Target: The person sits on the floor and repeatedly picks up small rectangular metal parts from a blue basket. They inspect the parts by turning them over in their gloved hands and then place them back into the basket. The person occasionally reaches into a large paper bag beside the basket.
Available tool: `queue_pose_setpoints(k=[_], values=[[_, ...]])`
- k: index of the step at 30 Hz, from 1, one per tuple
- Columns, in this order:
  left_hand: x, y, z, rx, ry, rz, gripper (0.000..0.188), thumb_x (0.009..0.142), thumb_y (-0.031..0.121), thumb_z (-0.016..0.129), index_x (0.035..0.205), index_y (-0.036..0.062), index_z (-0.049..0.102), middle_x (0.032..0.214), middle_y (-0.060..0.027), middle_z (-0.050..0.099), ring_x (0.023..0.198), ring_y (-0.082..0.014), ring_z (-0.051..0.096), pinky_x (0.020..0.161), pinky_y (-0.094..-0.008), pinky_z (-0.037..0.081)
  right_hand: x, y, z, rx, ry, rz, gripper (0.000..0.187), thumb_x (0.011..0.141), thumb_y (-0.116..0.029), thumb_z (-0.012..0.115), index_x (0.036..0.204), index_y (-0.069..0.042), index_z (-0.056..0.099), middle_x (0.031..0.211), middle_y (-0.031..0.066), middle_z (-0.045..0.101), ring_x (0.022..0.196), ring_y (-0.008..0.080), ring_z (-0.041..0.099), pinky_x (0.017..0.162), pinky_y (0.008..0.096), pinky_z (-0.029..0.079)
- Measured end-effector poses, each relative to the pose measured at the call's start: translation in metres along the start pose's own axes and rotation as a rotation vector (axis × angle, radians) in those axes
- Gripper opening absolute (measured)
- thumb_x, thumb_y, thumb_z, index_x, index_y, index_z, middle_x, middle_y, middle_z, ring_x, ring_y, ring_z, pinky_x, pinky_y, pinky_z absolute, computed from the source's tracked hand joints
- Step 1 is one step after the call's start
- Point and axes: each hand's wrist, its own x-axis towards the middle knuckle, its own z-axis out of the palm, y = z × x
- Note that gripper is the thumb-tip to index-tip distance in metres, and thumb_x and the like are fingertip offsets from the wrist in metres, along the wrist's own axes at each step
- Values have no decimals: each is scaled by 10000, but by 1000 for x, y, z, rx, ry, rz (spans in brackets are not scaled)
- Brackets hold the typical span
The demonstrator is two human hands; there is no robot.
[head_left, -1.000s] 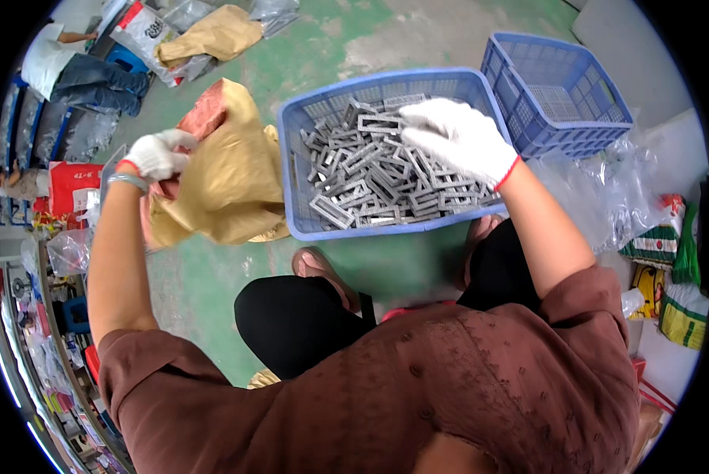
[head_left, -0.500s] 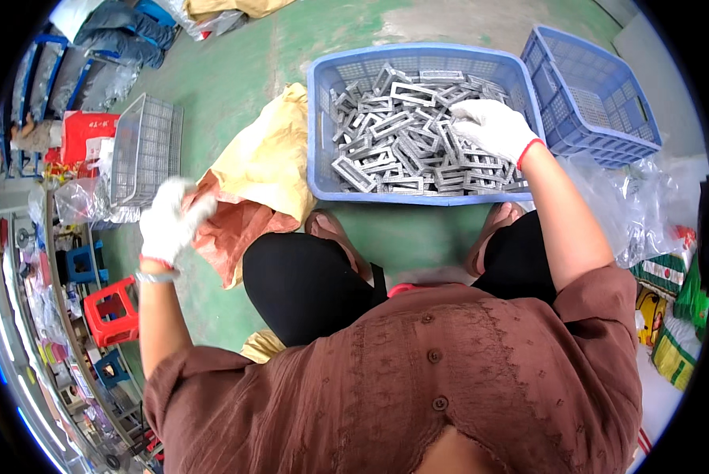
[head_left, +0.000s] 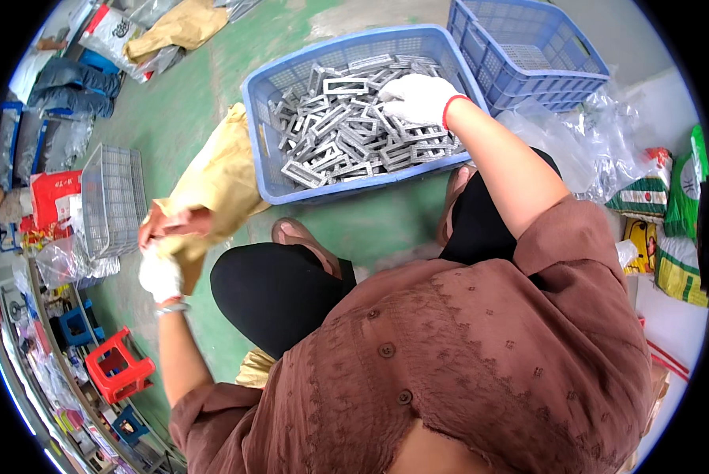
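My gloved left hand (head_left: 161, 275) is closed on the edge of a tan woven sack (head_left: 216, 174), beside its reddish-brown inside (head_left: 182, 224). Part of the sack's mouth is raised off the floor, and the glove is slightly blurred. My gloved right hand (head_left: 416, 99) rests on a heap of grey rectangular metal frames (head_left: 335, 118) in a blue plastic crate (head_left: 362, 189). Its fingers are curled down among the frames. The fingertips are partly hidden, so what they pinch, if anything, is unclear.
A second blue crate (head_left: 564, 81) stands at the far right, near clear plastic bags (head_left: 603, 142). To my left are a grey mesh basket (head_left: 114, 197), a red stool (head_left: 119, 365) and shelves (head_left: 50, 340). Filled green-and-white bags (head_left: 680, 270) sit at the right.
My left hand has gone from open fingers beside the sack to gripping its edge, and the sack's mouth has lifted and folded. My right hand stays on the frames. The whole view has shifted.
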Motion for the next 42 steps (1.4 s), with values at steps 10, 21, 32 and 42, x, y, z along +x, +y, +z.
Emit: queue_pose_setpoints(k=[10, 21, 32, 42], values=[[202, 67, -134, -421, -147, -90, 178, 876, 217, 631, 934, 64, 702, 768, -35, 669, 738, -96, 608, 708, -266, 477, 12, 70, 20, -70, -142, 239, 429, 789, -207, 630, 1207, -128, 690, 1187, 167, 696, 1099, 340, 670, 923, 430, 533], [165, 106, -186, -177, -129, 41, 806, 792, 277, 742, 1517, 142, 413, 1273, -153, 661, 1139, -305, 656, 981, -400, 490, 18, 81, 92, -388, -442, 214, 1322, 499, -365, 923, 1586, -211, 189, 1563, 109, 343, 1398, 327, 372, 1083, 575, 369], [71, 267, -251, -808, 163, 372, 606, 802, -13, 786, 1365, -42, 563, 1365, -154, 600, 1267, -255, 564, 1121, -377, 394, 46, 81, 91, -424, -536, 112, 586, 481, -282, 891, 1004, -67, 739, 1111, 158, 720, 1022, 314, 701, 840, 416, 564], [47, 315, -133, -710, -401, 458, 521, 768, 414, 779, 1184, 113, 694, 1159, -108, 709, 1073, -266, 676, 911, -359, 527, 40, 83, 101, -405, -459, 132, 479, 459, -205, 848, 913, -83, 752, 968, 145, 746, 917, 302, 727, 752, 424, 582]])
